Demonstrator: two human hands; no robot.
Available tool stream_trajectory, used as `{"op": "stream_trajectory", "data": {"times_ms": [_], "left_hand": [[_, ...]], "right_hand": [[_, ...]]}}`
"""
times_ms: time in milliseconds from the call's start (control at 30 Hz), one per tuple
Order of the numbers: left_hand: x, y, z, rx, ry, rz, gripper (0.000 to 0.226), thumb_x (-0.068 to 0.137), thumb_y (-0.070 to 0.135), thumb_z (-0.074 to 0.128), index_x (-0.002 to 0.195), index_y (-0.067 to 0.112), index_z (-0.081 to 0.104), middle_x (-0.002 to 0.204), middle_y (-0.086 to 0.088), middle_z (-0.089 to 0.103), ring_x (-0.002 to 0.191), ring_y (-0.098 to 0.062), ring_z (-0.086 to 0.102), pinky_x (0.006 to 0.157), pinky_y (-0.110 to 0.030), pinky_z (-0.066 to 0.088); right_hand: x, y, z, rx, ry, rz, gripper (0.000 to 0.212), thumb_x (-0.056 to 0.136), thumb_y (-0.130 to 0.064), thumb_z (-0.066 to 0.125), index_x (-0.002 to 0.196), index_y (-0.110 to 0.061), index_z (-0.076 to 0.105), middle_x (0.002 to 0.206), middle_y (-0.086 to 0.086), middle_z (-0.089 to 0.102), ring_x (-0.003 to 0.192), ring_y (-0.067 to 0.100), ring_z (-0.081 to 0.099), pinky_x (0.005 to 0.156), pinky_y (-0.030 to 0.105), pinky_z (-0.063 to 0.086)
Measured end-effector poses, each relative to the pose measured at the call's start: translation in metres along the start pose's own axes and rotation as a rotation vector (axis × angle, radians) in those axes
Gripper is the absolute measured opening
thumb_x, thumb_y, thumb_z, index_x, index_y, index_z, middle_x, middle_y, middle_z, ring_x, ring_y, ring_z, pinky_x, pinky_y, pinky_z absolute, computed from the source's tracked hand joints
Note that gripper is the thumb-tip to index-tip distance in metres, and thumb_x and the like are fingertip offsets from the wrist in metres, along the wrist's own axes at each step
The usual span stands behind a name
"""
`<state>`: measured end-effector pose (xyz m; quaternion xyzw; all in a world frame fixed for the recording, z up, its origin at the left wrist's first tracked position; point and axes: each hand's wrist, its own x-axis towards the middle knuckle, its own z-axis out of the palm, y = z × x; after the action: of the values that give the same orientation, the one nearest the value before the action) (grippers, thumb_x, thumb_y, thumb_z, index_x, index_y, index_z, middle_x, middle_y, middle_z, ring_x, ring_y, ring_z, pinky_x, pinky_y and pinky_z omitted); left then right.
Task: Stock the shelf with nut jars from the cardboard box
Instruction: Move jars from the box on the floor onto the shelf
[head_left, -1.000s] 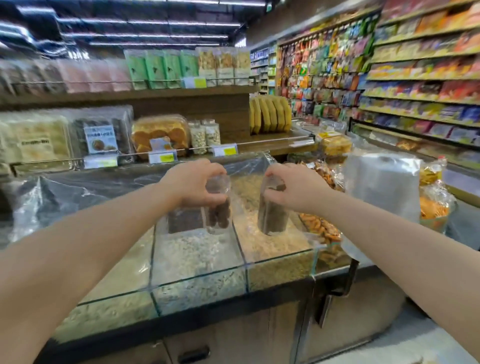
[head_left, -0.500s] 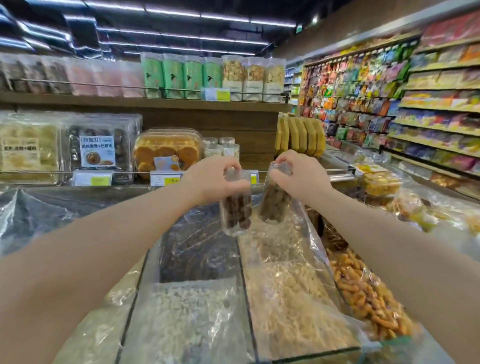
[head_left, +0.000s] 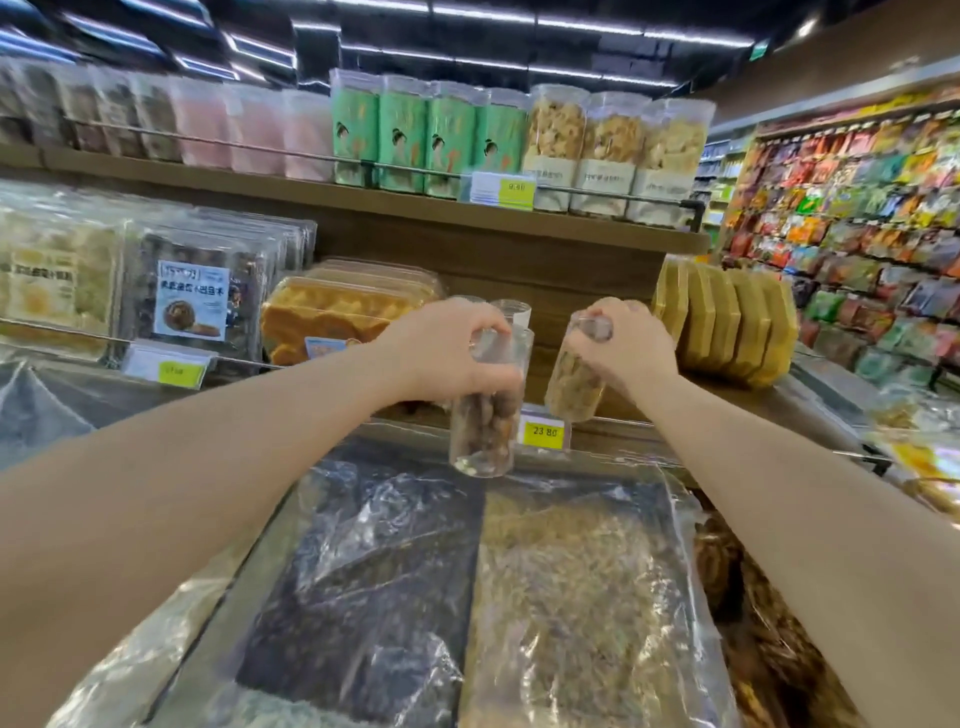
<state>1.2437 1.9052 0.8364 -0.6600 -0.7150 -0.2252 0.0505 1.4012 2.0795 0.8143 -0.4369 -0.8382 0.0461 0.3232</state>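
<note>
My left hand (head_left: 447, 351) grips the top of a clear jar of dark brown nuts (head_left: 482, 434), held upright above the front rail of the middle shelf (head_left: 597, 312). My right hand (head_left: 626, 345) grips the lid of a second clear jar with lighter nuts (head_left: 574, 384), tilted with its base toward the left. Both jars hang over the yellow price tag (head_left: 544, 431). Behind my left hand, two clear jars (head_left: 511, 312) stand on the shelf, mostly hidden. The cardboard box is not in view.
Plastic-covered bulk bins (head_left: 467, 597) fill the counter below my arms. Boxed orange cakes (head_left: 337, 317) stand left of the shelf gap, yellow packs (head_left: 727, 322) right of it. The upper shelf (head_left: 415, 208) holds green and clear canisters. A snack aisle (head_left: 857, 208) runs along the right.
Both hands have carried the jars forward and upward from over the bulk bins to the middle shelf's front edge. The view has moved closer to the shelf.
</note>
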Motion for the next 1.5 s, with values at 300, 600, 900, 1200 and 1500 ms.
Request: {"op": "stream_trajectory", "data": {"times_ms": [300,600,900,1200,1500], "left_hand": [[0.082,-0.012,0.044,-0.138,0.06,0.032,0.047,0.078,0.055,0.063,0.12,0.032,0.059,0.121,0.011,0.059,0.109,-0.008,0.052,0.092,-0.03,0.043],[0.107,-0.013,0.068,-0.212,0.042,0.074,0.038,0.081,0.049,0.063,0.115,0.031,0.063,0.105,0.021,0.056,0.1,0.0,0.05,0.082,-0.017,0.04],[0.146,0.01,0.073,-0.167,0.127,0.117,0.048,0.076,0.059,0.062,0.116,0.033,0.061,0.115,0.017,0.058,0.103,-0.001,0.049,0.085,-0.024,0.039],[0.17,0.007,0.103,0.21,-0.172,0.028,0.057,0.081,0.066,0.051,0.129,0.037,0.05,0.124,0.001,0.06,0.117,-0.024,0.052,0.1,-0.045,0.037],[0.14,0.019,0.085,0.105,-0.116,0.088,0.061,0.075,0.065,0.06,0.125,0.031,0.057,0.134,-0.001,0.051,0.122,-0.022,0.048,0.098,-0.047,0.042]], "right_hand": [[0.105,0.035,0.085,0.051,0.015,0.007,0.035,0.091,-0.044,0.052,0.115,-0.021,0.06,0.123,0.005,0.05,0.102,0.023,0.057,0.078,0.026,0.039],[0.132,0.068,0.117,0.181,-0.202,-0.076,0.042,0.096,-0.031,0.051,0.137,-0.023,0.047,0.146,0.003,0.039,0.129,0.024,0.045,0.107,0.035,0.036],[0.101,0.107,0.066,0.2,-0.124,-0.014,0.048,0.098,-0.017,0.043,0.145,-0.022,0.034,0.156,0.002,0.024,0.144,0.018,0.022,0.113,0.028,0.018],[0.056,0.124,0.033,0.09,-0.088,-0.055,0.041,0.096,-0.019,0.051,0.136,-0.018,0.045,0.143,0.002,0.04,0.127,0.015,0.043,0.095,0.015,0.027],[0.038,0.092,-0.001,0.106,-0.135,0.074,0.032,0.094,-0.025,0.053,0.125,-0.021,0.053,0.116,-0.001,0.057,0.105,0.015,0.055,0.083,0.023,0.041]]}}
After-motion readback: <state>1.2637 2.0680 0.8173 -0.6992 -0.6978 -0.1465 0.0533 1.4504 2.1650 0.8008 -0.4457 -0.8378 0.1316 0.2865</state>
